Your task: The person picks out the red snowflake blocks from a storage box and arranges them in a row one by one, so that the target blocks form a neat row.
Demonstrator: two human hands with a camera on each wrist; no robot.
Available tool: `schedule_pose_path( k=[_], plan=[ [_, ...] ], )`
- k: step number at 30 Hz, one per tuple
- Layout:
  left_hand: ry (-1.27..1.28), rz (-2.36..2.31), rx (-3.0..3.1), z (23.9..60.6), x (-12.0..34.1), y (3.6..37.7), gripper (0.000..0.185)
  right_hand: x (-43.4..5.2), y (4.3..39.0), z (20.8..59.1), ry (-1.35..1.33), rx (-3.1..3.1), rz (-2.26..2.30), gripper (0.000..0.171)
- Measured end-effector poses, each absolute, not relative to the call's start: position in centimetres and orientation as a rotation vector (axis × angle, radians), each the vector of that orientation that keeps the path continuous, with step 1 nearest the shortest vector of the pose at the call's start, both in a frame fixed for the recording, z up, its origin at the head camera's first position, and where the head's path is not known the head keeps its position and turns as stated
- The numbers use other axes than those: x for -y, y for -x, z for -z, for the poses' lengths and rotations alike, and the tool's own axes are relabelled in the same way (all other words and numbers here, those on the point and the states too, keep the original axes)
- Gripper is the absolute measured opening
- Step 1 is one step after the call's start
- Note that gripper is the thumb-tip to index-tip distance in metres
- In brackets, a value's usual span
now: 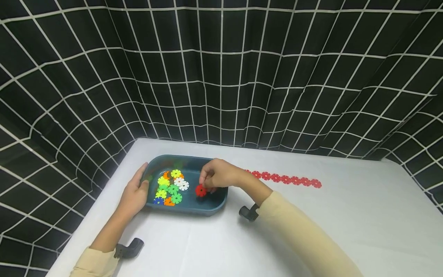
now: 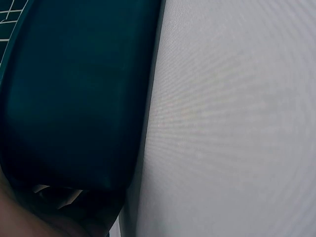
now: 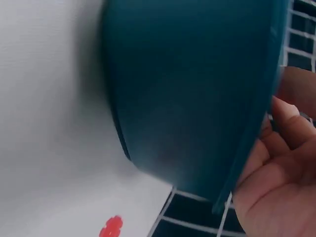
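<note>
A dark teal plastic tray [image 1: 187, 210] stands on the white table, left of centre in the head view. My left hand [image 1: 134, 195] grips its left rim, thumb on top. Over the tray's right part, my right hand [image 1: 221, 174] pinches a red notched plastic disc [image 1: 200, 191] between thumb and fingers. Several loose discs lie in the tray's left half: yellow [image 1: 175, 173], white [image 1: 179, 182], green [image 1: 173, 189], orange [image 1: 169, 201] and blue [image 1: 159, 201]. In the right wrist view, the tray's outer wall [image 3: 187, 98] hides the pinched disc and some fingertips.
To the right of the tray, a row of red discs [image 1: 285, 179] lies in a line on the white table [image 1: 346, 215]. A black curtain [image 1: 235, 77] with a white grid hangs behind the table and at both sides.
</note>
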State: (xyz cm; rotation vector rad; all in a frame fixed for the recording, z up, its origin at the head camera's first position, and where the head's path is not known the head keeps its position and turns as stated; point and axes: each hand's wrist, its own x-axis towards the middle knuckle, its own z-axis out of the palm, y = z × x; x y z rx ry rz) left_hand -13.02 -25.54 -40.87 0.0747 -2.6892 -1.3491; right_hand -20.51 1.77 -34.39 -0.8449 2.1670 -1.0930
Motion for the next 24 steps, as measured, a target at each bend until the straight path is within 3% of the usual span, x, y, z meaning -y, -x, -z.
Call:
schedule_pose_path(
  k=[8, 24],
  plan=[
    [-0.075, 1.358, 2.681, 40.7, 25.4, 12.8, 0.054, -5.4, 21.9, 34.4, 0.664, -2.053, 1.367, 0.007],
    [-0.060, 1.346, 2.691, 40.9, 25.5, 13.1, 0.054, -15.0, 22.6, 36.1, 0.401, -2.131, 1.430, 0.012]
  ],
)
